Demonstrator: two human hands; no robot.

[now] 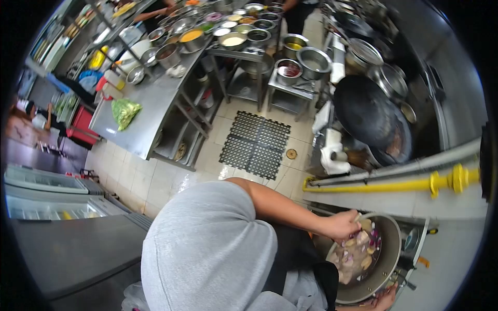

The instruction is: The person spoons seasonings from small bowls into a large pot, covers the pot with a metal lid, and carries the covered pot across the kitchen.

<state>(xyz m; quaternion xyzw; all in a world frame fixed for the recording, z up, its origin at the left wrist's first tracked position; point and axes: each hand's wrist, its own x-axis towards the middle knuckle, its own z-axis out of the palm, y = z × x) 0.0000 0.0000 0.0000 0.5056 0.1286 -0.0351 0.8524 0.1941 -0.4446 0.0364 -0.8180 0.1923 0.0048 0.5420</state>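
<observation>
Head view: left hand [340, 226] is resting curled at the rim of the pot [391, 249], food [358, 252] lying inside; right hand [385, 300] is showing alongside, both grips unclear.

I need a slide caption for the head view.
Kitchen work: left hand at a pot's rim, right hand near its other side, pale and purple pieces inside.

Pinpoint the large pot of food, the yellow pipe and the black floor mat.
Large pot [391, 249]: head view, on its inner wall.
Yellow pipe [381, 187]: head view, near mid-length.
Black floor mat [254, 144]: head view, on its middle.
</observation>
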